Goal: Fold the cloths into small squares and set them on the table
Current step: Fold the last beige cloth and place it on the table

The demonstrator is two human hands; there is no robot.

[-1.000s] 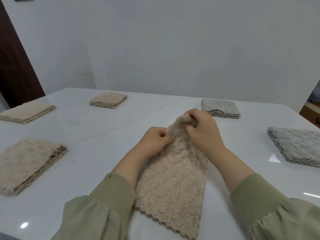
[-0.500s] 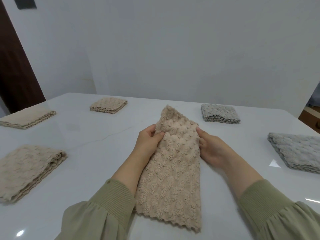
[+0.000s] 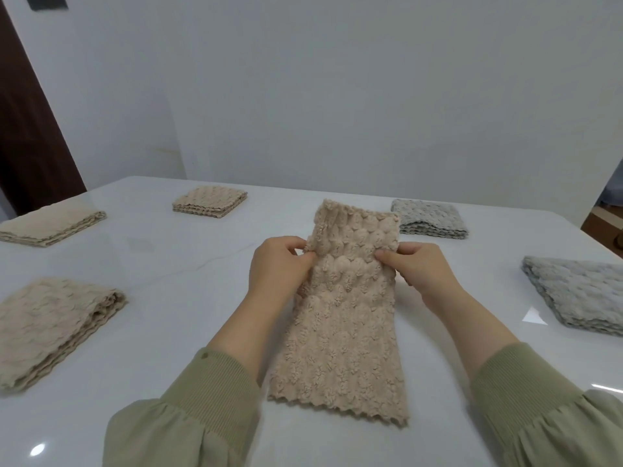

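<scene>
The table (image 3: 168, 332) is white and glossy with faint grey veins. Small glints of light sit near its front edge and off to my right. Behind it a plain pale wall (image 3: 337, 96) fills most of the view. A dark brown panel (image 3: 27, 146) stands at the far left, and a bit of wooden furniture (image 3: 606, 227) shows at the right edge.

The cloth (image 3: 344, 315) is beige and nubbly, folded into a long strip. It lies straight ahead of me with its zigzag hem nearest. My left hand (image 3: 276, 264) pinches its left edge and my right hand (image 3: 424, 267) pinches its right edge, each thumb on top.

Folded squares lie well apart around it. On my left are the far beige square (image 3: 210, 205), the side beige square (image 3: 50, 222) and the near beige square (image 3: 50, 325). On my right are the far grey square (image 3: 429, 219) and the near grey square (image 3: 580, 294).

My fingers under the cloth are hidden, and I cannot tell whether its far end touches the table. That end covers a corner of the far grey square. The near beige, side beige and near grey squares run off the frame. So do my green sleeves (image 3: 209, 399) at the bottom. A dark object (image 3: 47, 1) at the top left is cut off, and I cannot make out what it is.
</scene>
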